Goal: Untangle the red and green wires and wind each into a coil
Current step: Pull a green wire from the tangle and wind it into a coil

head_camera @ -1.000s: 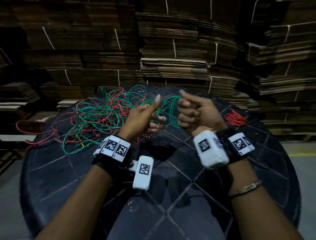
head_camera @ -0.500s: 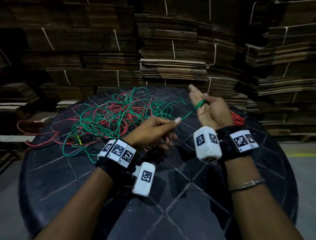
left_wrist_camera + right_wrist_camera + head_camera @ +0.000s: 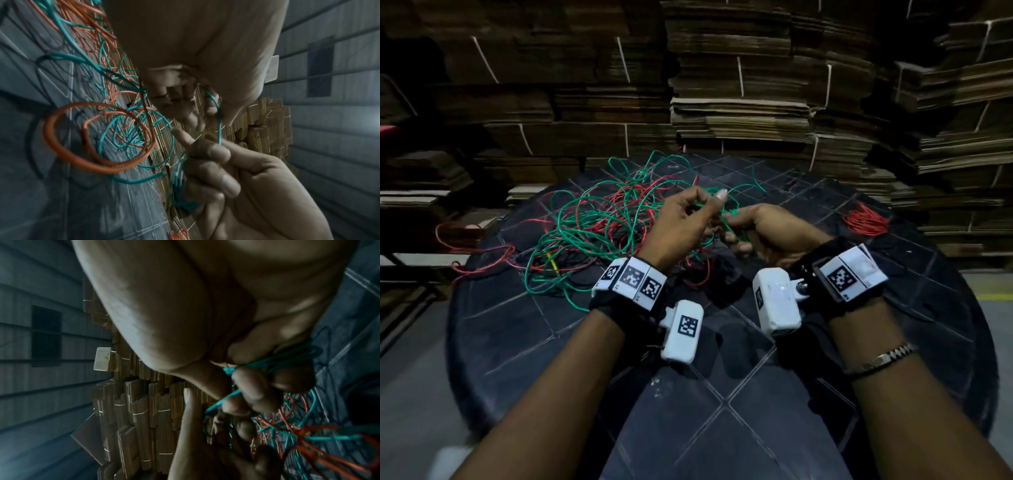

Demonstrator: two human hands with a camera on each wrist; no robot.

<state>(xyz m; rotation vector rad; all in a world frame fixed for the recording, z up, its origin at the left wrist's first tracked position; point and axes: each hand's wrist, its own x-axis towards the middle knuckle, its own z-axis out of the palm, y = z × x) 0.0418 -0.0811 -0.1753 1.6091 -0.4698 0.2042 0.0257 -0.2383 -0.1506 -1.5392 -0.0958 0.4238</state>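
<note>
A loose tangle of red and green wire [image 3: 599, 219] lies on the far left part of a round black table [image 3: 722, 428]. Both hands hover just right of it, close together. My left hand [image 3: 709, 202] is raised and pinches a strand of the green wire [image 3: 219, 121] between thumb and fingers. My right hand [image 3: 732, 226] sits a little lower with its fingers curled round a small bunch of green wire loops [image 3: 232, 369]. The strand runs from one hand to the other and back into the tangle. A big red loop [image 3: 61, 146] hangs free beside the left hand.
A small coil of red wire [image 3: 864, 219] lies at the table's right edge. Some red wire trails off the table's left edge. Tall stacks of flattened cardboard [image 3: 739, 102] stand right behind the table. The near half of the tabletop is bare.
Half a second ago my right hand was lifted far back with the green wire stretched to the left hand. It has dropped back, and the left hand has risen beside it.
</note>
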